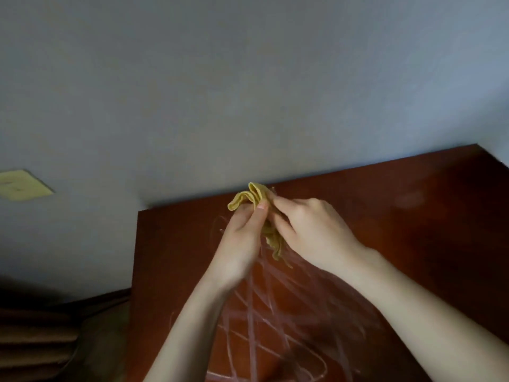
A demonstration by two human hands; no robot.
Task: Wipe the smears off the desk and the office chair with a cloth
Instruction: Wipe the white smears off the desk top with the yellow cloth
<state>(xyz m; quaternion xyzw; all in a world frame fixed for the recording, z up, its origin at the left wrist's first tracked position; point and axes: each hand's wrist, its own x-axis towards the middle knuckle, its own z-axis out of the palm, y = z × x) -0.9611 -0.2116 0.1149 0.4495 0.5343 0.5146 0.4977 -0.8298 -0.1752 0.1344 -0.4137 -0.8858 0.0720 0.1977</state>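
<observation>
Head view: left hand [239, 241] and right hand [308, 230] pinch yellow cloth [253, 198] above smeared desk [413, 216].

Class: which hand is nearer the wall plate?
Left. The left hand is right of the wall plate, pinching the cloth; the right hand grips the cloth from farther right.

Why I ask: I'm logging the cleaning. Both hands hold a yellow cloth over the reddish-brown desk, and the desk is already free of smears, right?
Not quite. The head view shows the left hand and right hand gripping the yellow cloth over the reddish-brown desk, but the desk is not free of smears: pale pink scribbled smears cover it beneath the hands.
</observation>
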